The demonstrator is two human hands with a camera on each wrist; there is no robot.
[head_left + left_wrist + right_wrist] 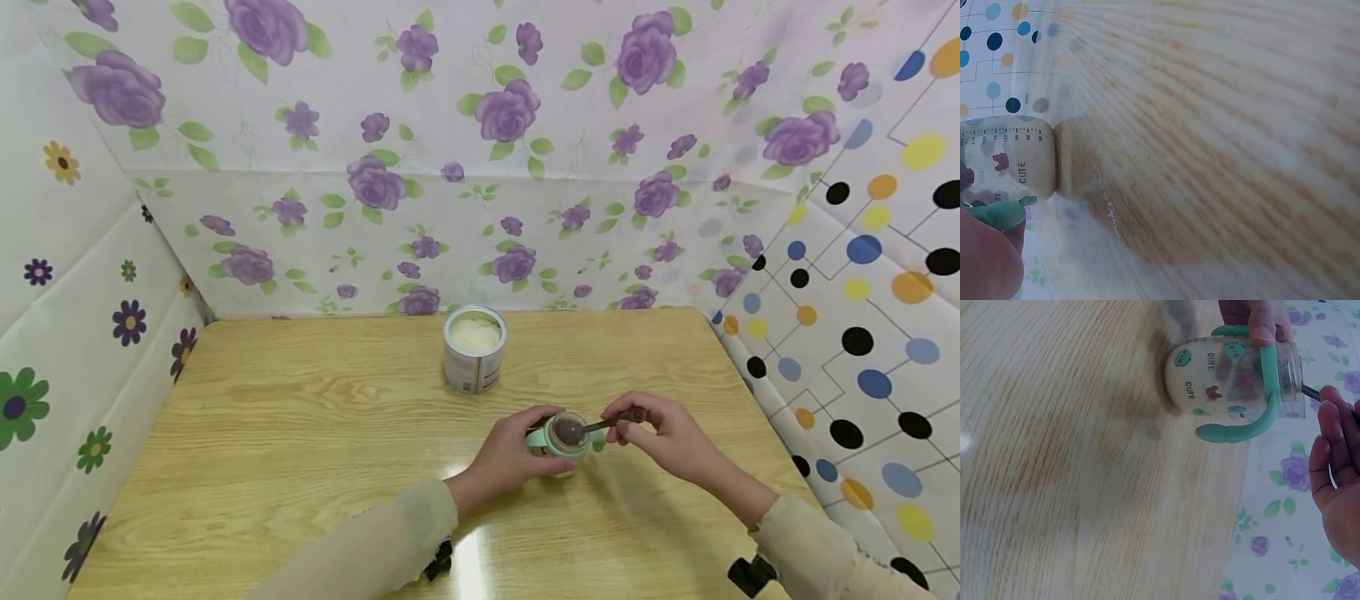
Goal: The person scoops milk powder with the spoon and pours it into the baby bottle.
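My left hand (506, 457) grips a clear baby bottle (1200, 378) with mint-green handles, "CUTE" lettering and printed animals. It stands open-topped on the table, with pale contents showing through its wall. Fingers of my right hand (671, 435) pinch the handle of a dark brown spoon (609, 423), whose bowl end sits in the bottle's mouth. Seen from the left wrist, the bottle (1007, 156) shows measuring marks, and my left thumb lies by a green handle (1004, 214).
Behind the bottle stands an open can (468, 371) of cream-coloured powder (476, 335). Small white grains (1109, 203) lie on the wooden table (315, 417) near the bottle's base. Patterned cloths (450, 217) rise along the back and both sides.
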